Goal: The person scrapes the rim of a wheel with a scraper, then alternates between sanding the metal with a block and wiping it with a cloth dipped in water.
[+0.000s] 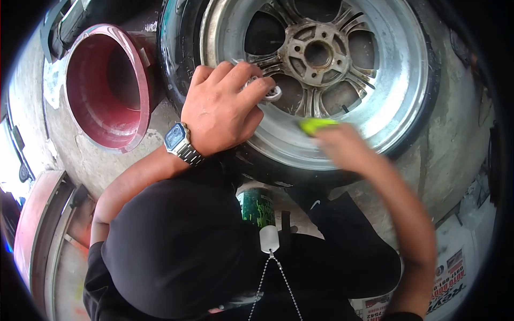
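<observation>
A car wheel [399, 101] lies with its hollow inner side up, the tire [184, 53] round its rim. Over the left part of the barrel, my left hand [227, 104] is closed on a whitish crumpled piece [274, 93], perhaps cloth; most of it is hidden by the fingers. My right hand [342, 144], smeared by motion, grips a bright yellow-green thing [316, 125] against the lower inside of the barrel. Its exact kind is too blurred to tell. The spokes and hub [317, 53] look brownish and dirty, while the barrel is pale and shiny.
A red basin-like container [142, 101] stands left of the wheel on the concrete floor [85, 134]. Below the wheel, between my legs, is a green paint-streaked can [257, 206]. Curved vehicle panels [40, 230] lean at lower left; a printed sign [447, 283] is at lower right.
</observation>
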The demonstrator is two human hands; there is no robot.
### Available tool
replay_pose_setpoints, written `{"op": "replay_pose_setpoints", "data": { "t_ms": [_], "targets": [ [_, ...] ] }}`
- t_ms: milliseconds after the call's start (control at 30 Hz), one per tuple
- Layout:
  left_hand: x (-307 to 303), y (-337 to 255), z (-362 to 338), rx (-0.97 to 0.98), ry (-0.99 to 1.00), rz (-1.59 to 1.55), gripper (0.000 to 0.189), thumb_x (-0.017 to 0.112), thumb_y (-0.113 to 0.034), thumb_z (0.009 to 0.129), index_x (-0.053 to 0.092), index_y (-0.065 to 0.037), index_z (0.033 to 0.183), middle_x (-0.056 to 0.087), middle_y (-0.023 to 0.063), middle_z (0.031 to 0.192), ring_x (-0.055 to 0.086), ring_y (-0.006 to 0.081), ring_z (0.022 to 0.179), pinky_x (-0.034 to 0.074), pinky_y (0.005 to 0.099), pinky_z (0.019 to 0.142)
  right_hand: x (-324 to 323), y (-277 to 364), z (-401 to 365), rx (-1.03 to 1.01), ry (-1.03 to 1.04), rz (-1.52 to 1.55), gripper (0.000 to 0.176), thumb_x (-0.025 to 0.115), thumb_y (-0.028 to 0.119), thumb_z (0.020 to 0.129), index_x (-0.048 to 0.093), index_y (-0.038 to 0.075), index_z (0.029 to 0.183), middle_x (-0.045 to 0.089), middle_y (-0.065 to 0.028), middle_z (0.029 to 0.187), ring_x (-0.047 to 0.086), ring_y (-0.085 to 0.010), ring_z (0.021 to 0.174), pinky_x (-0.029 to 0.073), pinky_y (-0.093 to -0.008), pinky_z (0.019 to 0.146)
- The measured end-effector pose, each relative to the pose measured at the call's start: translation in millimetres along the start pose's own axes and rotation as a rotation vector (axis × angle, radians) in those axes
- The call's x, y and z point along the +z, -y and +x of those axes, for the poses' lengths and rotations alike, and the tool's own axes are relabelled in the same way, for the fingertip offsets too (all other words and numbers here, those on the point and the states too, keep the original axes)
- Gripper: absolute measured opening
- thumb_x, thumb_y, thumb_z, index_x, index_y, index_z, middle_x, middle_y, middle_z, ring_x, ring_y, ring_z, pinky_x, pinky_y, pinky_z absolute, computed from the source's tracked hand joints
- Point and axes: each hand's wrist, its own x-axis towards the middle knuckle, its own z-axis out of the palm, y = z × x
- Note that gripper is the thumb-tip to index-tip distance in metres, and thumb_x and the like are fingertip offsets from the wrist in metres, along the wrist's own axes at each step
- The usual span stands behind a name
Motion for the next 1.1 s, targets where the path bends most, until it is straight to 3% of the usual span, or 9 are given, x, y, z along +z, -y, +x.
{"op": "replay_pose_setpoints", "data": {
  "t_ms": [67, 233, 400, 633, 733, 867, 900, 933, 1100],
  "targets": [
    [-1.6, -1.7, 2.5, -0.009, 0.003, 0.017, 0.050, 0.073, -0.011, 0.071, 0.071, -0.018, 0.120, 0.067, -0.0008, 0.114, 0.064, 0.0226, 0.097, 0.043, 0.0393, 0.081, 19.3, 56.6, 47.1, -0.036, -0.266, 0.176, 0.019, 0.064, 0.018, 0.103, 0.079, 0.008, 0.109, 0.077, -0.0214, 0.098, 0.074, -0.0408, 0.088, 0.058, -0.0528, 0.084],
    [0.2, 2.9, -0.4, -0.008, -0.008, 0.000, 0.049, 0.074, -0.011, 0.071, 0.071, -0.019, 0.119, 0.067, -0.0024, 0.115, 0.064, 0.0216, 0.097, 0.043, 0.0401, 0.081, -46.9, -27.0, -24.6, -0.055, 0.085, -0.033, 0.018, 0.063, 0.013, 0.103, 0.079, 0.006, 0.107, 0.077, -0.0214, 0.098, 0.075, -0.0399, 0.091, 0.058, -0.0493, 0.086],
    [1.1, 1.0, 0.6, -0.031, 0.003, 0.005, 0.047, 0.074, -0.012, 0.071, 0.071, -0.020, 0.117, 0.066, -0.0024, 0.114, 0.063, 0.0208, 0.096, 0.042, 0.0399, 0.080, 26.6, 51.2, 49.9, -0.050, -0.336, 0.114, 0.016, 0.065, 0.016, 0.101, 0.077, 0.006, 0.101, 0.075, -0.0226, 0.091, 0.074, -0.0424, 0.086, 0.058, -0.0526, 0.078],
    [3.5, 3.5, -2.8, -0.029, 0.018, -0.014, 0.049, 0.076, -0.013, 0.072, 0.070, -0.022, 0.119, 0.065, -0.0032, 0.114, 0.063, 0.0201, 0.096, 0.041, 0.0397, 0.081, -44.8, -14.9, -16.6, -0.020, 0.059, -0.035, 0.022, 0.064, 0.021, 0.104, 0.080, 0.005, 0.109, 0.076, -0.0238, 0.101, 0.074, -0.0419, 0.091, 0.057, -0.0522, 0.085],
    [3.0, 2.9, 0.4, -0.030, 0.015, -0.011, 0.049, 0.077, -0.013, 0.072, 0.070, -0.023, 0.119, 0.065, -0.0034, 0.114, 0.063, 0.0203, 0.096, 0.041, 0.0399, 0.081, 12.4, 53.6, 45.9, -0.073, -0.188, 0.122, 0.021, 0.065, 0.020, 0.104, 0.080, 0.006, 0.111, 0.076, -0.0226, 0.100, 0.073, -0.0431, 0.087, 0.057, -0.0519, 0.084],
    [3.7, 5.9, -4.1, -0.030, -0.008, -0.032, 0.049, 0.077, -0.013, 0.072, 0.070, -0.022, 0.119, 0.065, -0.0031, 0.114, 0.063, 0.0206, 0.096, 0.041, 0.0395, 0.081, -19.0, 4.7, 2.2, -0.131, -0.031, 0.130, 0.018, 0.066, 0.014, 0.102, 0.075, 0.001, 0.110, 0.072, -0.0256, 0.092, 0.069, -0.0462, 0.080, 0.055, -0.0512, 0.079],
    [3.6, 6.9, -4.5, -0.027, -0.018, -0.034, 0.049, 0.077, -0.013, 0.072, 0.070, -0.022, 0.119, 0.065, -0.0031, 0.114, 0.063, 0.0206, 0.096, 0.041, 0.0395, 0.081, -48.4, -3.9, -15.9, 0.077, 0.157, 0.022, 0.019, 0.065, 0.013, 0.102, 0.075, 0.001, 0.110, 0.072, -0.0253, 0.093, 0.070, -0.0462, 0.083, 0.055, -0.0513, 0.080],
    [5.0, 6.6, -4.4, -0.015, -0.025, -0.042, 0.049, 0.077, -0.013, 0.072, 0.070, -0.022, 0.120, 0.065, -0.0031, 0.114, 0.063, 0.0206, 0.096, 0.041, 0.0394, 0.081, -52.7, -15.6, -25.1, -0.188, -0.027, -0.032, 0.016, 0.065, 0.011, 0.100, 0.075, 0.000, 0.107, 0.073, -0.0241, 0.093, 0.070, -0.0461, 0.084, 0.055, -0.0513, 0.079],
    [1.9, 4.3, -1.3, -0.024, -0.007, -0.044, 0.050, 0.077, -0.012, 0.072, 0.069, -0.021, 0.120, 0.066, -0.0025, 0.115, 0.064, 0.0206, 0.096, 0.041, 0.0397, 0.081, 11.6, 55.6, 42.1, -0.090, -0.238, 0.187, 0.017, 0.068, 0.018, 0.101, 0.075, 0.003, 0.101, 0.072, -0.0240, 0.088, 0.071, -0.0460, 0.083, 0.055, -0.0536, 0.076]
  ]
}}
